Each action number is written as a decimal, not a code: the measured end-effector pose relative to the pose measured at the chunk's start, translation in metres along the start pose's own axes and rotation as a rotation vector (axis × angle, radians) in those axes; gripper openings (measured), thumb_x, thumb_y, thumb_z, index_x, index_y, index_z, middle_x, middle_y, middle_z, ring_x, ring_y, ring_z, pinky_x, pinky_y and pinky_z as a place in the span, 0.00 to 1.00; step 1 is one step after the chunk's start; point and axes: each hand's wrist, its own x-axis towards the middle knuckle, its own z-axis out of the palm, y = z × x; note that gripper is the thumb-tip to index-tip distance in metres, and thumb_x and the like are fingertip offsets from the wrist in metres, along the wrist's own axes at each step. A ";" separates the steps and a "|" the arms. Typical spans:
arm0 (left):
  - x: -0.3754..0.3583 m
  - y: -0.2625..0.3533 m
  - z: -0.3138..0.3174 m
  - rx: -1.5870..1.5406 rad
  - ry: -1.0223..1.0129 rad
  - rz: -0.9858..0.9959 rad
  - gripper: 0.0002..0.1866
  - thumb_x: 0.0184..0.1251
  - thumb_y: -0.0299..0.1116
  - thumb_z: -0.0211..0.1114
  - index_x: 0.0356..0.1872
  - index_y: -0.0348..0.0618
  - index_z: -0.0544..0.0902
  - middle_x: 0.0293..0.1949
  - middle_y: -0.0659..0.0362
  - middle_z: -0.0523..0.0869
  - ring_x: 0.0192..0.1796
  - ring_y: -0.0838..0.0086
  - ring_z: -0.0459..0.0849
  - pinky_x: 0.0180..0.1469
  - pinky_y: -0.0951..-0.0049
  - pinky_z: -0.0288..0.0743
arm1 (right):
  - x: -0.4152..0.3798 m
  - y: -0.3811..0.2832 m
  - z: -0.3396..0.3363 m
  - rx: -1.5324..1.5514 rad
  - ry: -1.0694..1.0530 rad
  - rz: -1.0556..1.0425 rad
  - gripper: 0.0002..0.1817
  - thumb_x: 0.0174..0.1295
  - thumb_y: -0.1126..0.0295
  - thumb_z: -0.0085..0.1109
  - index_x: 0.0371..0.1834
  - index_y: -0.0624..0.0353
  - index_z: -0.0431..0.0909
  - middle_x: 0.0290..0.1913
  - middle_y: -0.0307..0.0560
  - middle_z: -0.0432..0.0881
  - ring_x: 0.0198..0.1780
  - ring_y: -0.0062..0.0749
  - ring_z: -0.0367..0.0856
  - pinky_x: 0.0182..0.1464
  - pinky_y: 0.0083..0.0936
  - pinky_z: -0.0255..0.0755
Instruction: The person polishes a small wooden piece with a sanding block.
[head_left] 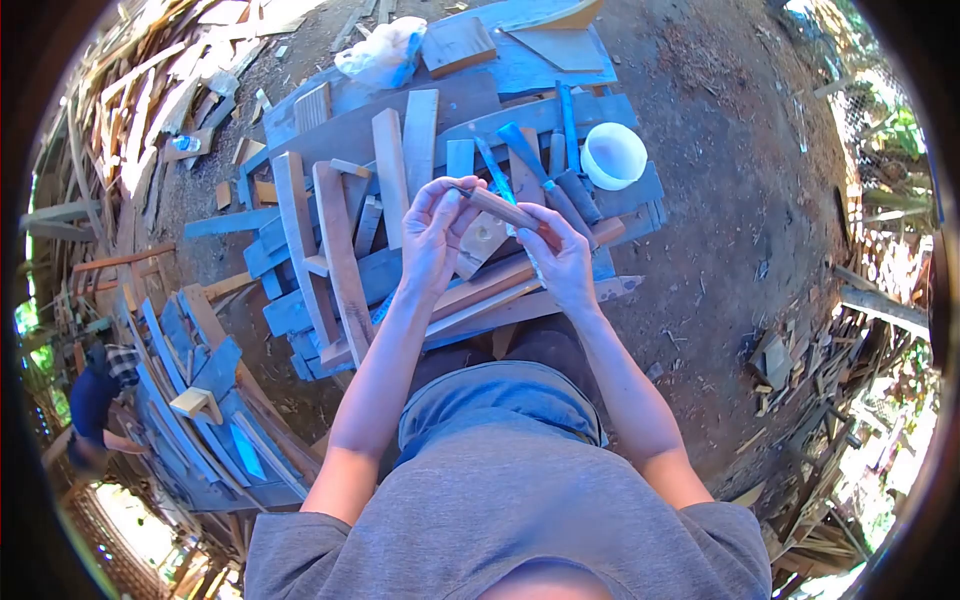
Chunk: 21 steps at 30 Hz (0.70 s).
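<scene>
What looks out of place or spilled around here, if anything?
Nothing looks spilled; the white container stands upright. The crumpled plastic bag at the far side looks slightly odd among wooden boards lying at mixed angles. The wooden piece between your left hand and right hand shows no obvious damage.

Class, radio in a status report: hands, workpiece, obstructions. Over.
Left hand and right hand: gripping opposite ends. Wooden piece: held between them. Planks crowd the surface beneath; nothing visibly blocking the hands.
</scene>
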 end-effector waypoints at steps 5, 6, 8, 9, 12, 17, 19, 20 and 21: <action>-0.013 0.013 0.005 0.150 -0.059 -0.063 0.12 0.72 0.24 0.60 0.53 0.37 0.82 0.53 0.51 0.84 0.59 0.68 0.82 0.65 0.68 0.77 | -0.014 -0.001 0.005 0.056 0.088 0.032 0.19 0.65 0.80 0.61 0.59 0.61 0.76 0.50 0.41 0.82 0.49 0.22 0.82 0.53 0.20 0.77; -0.014 0.012 0.004 0.144 -0.063 -0.070 0.13 0.71 0.23 0.61 0.55 0.37 0.81 0.52 0.52 0.84 0.57 0.70 0.82 0.64 0.69 0.77 | -0.016 -0.003 0.005 0.055 0.113 0.028 0.19 0.65 0.80 0.61 0.59 0.60 0.76 0.49 0.41 0.81 0.48 0.22 0.82 0.52 0.20 0.78; -0.012 0.006 0.000 0.156 -0.060 -0.077 0.13 0.71 0.23 0.61 0.55 0.37 0.82 0.51 0.52 0.84 0.56 0.71 0.83 0.64 0.69 0.77 | -0.017 -0.002 0.005 0.050 0.135 0.024 0.19 0.64 0.81 0.61 0.59 0.60 0.76 0.49 0.40 0.81 0.48 0.22 0.82 0.51 0.19 0.78; -0.012 0.002 -0.001 0.174 -0.042 -0.082 0.13 0.71 0.23 0.61 0.54 0.38 0.82 0.51 0.52 0.85 0.55 0.71 0.83 0.63 0.70 0.78 | -0.018 0.000 0.004 0.052 0.144 0.029 0.19 0.64 0.81 0.62 0.59 0.60 0.76 0.50 0.40 0.81 0.48 0.22 0.83 0.51 0.19 0.78; -0.005 -0.006 -0.002 0.133 0.045 -0.096 0.15 0.72 0.24 0.60 0.58 0.39 0.80 0.52 0.53 0.84 0.55 0.71 0.83 0.63 0.71 0.78 | -0.017 0.002 0.002 -0.084 0.147 -0.013 0.18 0.63 0.79 0.64 0.56 0.61 0.78 0.47 0.41 0.83 0.46 0.21 0.83 0.49 0.19 0.78; 0.003 -0.013 -0.003 0.277 0.142 -0.200 0.19 0.74 0.27 0.58 0.64 0.39 0.74 0.53 0.55 0.82 0.52 0.73 0.83 0.59 0.72 0.80 | -0.004 -0.001 -0.019 -0.297 0.250 0.089 0.15 0.64 0.72 0.65 0.53 0.64 0.80 0.40 0.43 0.87 0.42 0.21 0.85 0.46 0.20 0.77; 0.002 -0.013 -0.015 0.407 0.219 -0.232 0.20 0.75 0.28 0.58 0.65 0.39 0.73 0.53 0.55 0.82 0.51 0.75 0.83 0.57 0.73 0.80 | 0.011 -0.001 -0.027 -0.315 0.348 0.105 0.16 0.64 0.69 0.65 0.52 0.65 0.80 0.37 0.44 0.87 0.41 0.22 0.85 0.45 0.21 0.78; 0.001 -0.013 -0.026 0.396 0.224 -0.261 0.19 0.75 0.30 0.58 0.64 0.39 0.73 0.52 0.56 0.82 0.50 0.75 0.83 0.56 0.73 0.81 | 0.020 -0.002 -0.033 -0.428 0.351 0.074 0.17 0.65 0.68 0.64 0.54 0.65 0.79 0.41 0.47 0.87 0.44 0.26 0.85 0.47 0.23 0.77; 0.000 -0.013 -0.036 0.384 0.227 -0.290 0.19 0.75 0.31 0.58 0.63 0.39 0.74 0.51 0.56 0.82 0.49 0.76 0.83 0.55 0.73 0.81 | 0.029 -0.002 -0.040 -0.542 0.355 0.041 0.19 0.65 0.66 0.64 0.55 0.65 0.79 0.44 0.51 0.86 0.47 0.30 0.85 0.49 0.25 0.77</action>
